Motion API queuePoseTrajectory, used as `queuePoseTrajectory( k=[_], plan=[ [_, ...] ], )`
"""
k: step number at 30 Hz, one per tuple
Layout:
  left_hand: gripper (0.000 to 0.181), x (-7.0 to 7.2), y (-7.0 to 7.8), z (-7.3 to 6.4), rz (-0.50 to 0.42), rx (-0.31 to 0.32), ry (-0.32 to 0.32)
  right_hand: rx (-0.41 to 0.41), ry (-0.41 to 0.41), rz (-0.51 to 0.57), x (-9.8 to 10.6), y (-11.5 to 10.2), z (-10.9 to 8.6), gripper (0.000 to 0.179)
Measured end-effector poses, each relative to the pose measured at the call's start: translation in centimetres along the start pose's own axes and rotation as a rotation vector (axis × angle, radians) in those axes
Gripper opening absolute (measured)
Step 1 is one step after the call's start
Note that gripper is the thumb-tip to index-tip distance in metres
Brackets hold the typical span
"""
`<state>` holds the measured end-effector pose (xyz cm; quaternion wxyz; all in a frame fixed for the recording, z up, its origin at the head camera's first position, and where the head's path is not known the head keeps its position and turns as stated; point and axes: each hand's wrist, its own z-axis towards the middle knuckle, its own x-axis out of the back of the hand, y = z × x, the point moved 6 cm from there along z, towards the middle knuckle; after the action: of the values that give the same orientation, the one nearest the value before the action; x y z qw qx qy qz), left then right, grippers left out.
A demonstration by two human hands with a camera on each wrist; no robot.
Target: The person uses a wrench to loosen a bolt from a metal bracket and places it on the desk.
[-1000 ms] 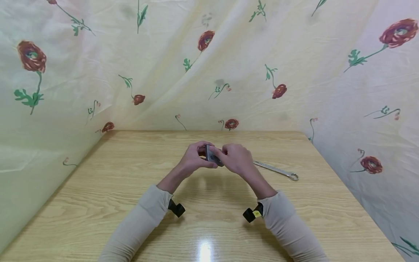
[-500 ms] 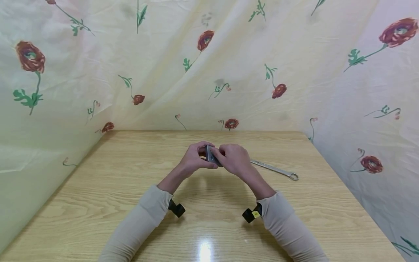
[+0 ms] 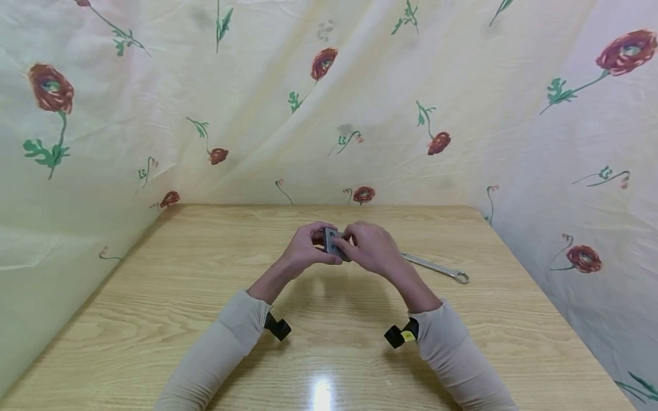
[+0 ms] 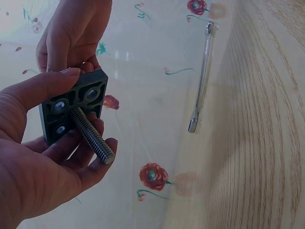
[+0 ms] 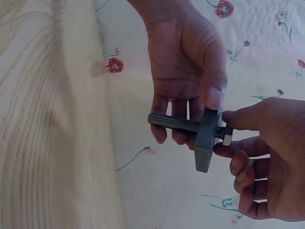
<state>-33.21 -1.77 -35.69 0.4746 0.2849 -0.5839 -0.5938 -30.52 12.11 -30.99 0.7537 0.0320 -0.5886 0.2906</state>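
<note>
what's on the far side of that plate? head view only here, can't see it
Observer: A bolt passes through the plate, its threaded end sticking out that side.
Operator: is its head tight on the plate
Observer: No, the right wrist view shows the bolt's head standing clear of the plate.
Operator: right hand hides one end of the wrench, does any view show it
Observer: Yes, the left wrist view shows both wrench ends.

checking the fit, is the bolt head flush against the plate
No, in the right wrist view the bolt head stands apart from the plate.
</note>
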Motion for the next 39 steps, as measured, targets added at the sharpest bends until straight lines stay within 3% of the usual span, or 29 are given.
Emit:
queuePoseTrajectory(
  k=[11,23,26,31,35,39],
  plan=[
    [0.062,0.0,0.2,-0.2,-0.003,0.006,0.002,0.083,-0.074,0.203,0.4,0.2,0.0,0.023],
    [0.061,-0.2,0.2,0.0,-0.02,-0.028,-0.021,0.128,-0.042,0.345,0.1,0.2,0.1,0.021],
    [0.063,-0.1,0.1,0.0,-0.022,-0.016,-0.015,0.102,-0.045,0.417,0.1,0.5,0.1,0.026],
    [0.067,0.0,0.2,-0.1,-0.014,0.007,-0.002,-0.026,0.007,0.517,0.5,1.4,0.2,0.024],
    [0.068,0.0,0.3,-0.1,-0.009,0.009,-0.003,-0.112,0.05,0.461,0.5,2.1,0.1,0.027],
    [0.068,-0.1,0.2,-0.1,-0.009,0.003,-0.004,-0.178,0.031,0.355,0.0,2.3,0.0,0.044]
  ],
)
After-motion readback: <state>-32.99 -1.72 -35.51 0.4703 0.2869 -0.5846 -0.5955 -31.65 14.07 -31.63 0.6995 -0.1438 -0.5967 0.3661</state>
